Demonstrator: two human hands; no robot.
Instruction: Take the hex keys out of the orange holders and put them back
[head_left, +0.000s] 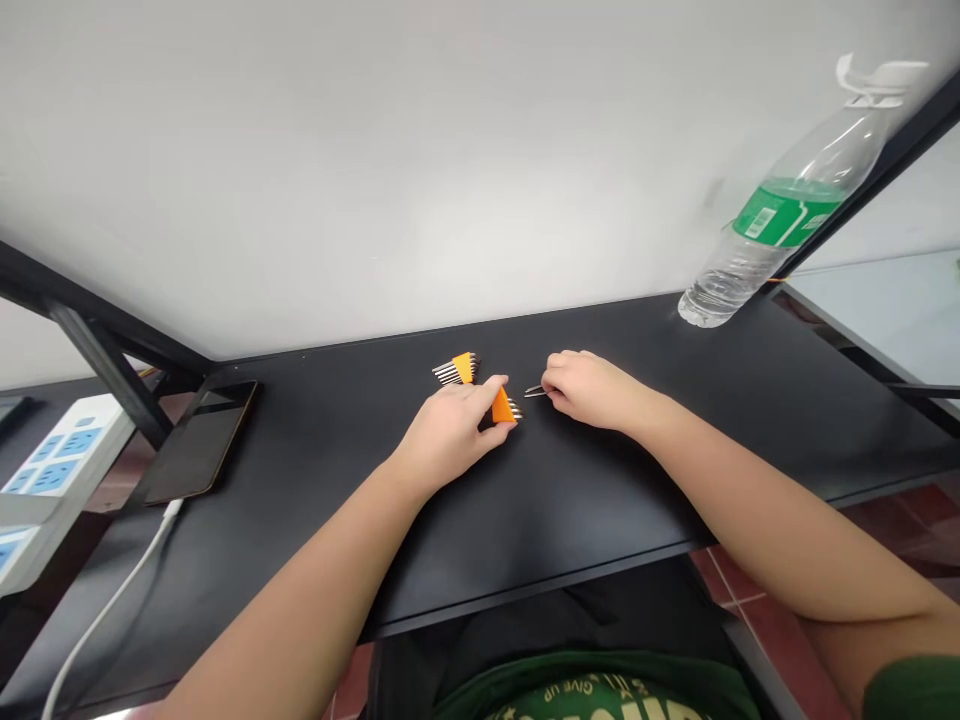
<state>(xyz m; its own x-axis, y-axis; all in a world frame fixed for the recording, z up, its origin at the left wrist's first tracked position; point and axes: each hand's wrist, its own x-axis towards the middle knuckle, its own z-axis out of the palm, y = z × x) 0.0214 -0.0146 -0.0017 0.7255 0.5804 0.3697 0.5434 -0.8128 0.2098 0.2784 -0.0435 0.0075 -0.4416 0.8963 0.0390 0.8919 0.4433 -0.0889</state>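
Note:
My left hand (454,432) is closed on an orange holder (503,407) that has several metal tips sticking out of its right side. Just behind that hand, a second orange holder (464,368) with several thin metal rods lies on the black tabletop (322,480). To the right, my right hand (585,388) pinches thin metal pieces (534,391) whose ends point left toward the held holder. A small gap separates these pieces from the holder. The fingertips of my right hand are partly hidden.
At the left lies a phone (204,440) with a white cable (112,610), beside a white power strip (64,470). A clear bottle with a green label (784,212) stands at the back right, near the black frame. A pale wall (420,180) rises behind.

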